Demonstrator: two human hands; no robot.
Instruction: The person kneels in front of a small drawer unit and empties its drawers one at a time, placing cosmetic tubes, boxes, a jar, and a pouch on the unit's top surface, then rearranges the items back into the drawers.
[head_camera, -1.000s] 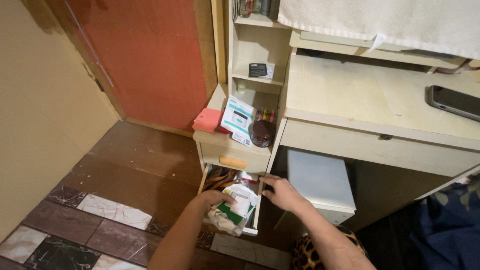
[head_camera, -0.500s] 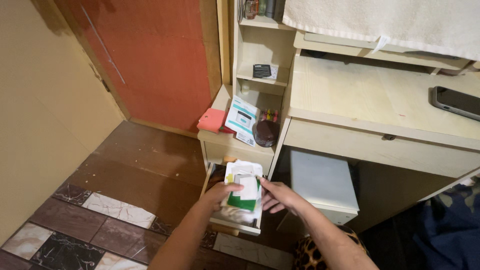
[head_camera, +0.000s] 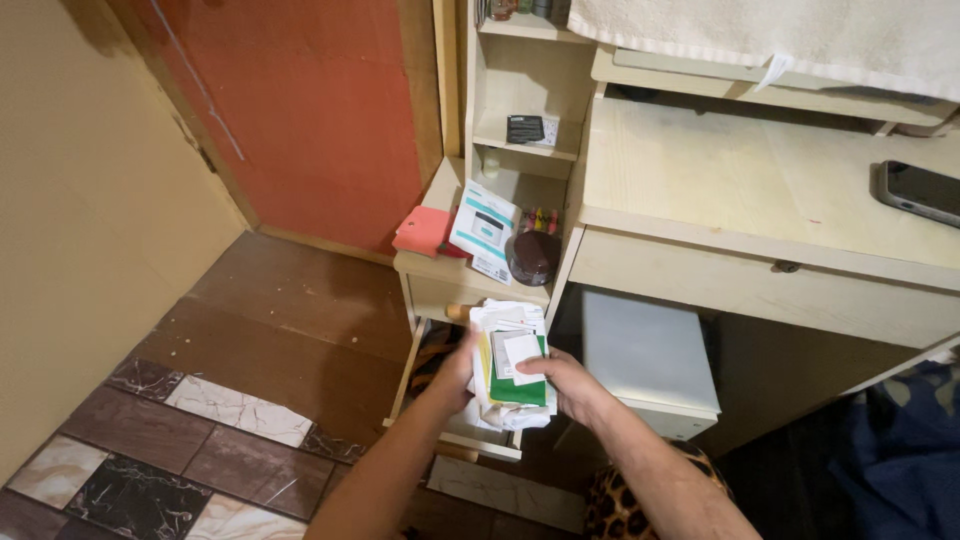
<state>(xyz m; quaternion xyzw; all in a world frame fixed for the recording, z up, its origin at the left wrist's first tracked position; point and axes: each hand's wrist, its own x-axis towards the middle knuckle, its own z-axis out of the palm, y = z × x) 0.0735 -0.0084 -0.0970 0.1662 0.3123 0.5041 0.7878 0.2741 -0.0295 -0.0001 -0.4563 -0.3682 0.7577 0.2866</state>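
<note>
Both hands, the left hand and the right hand, are closed around the stack of papers (already lifted above the open drawer), not yet put anywhere.

papers between both hands, phone on desk
</note>
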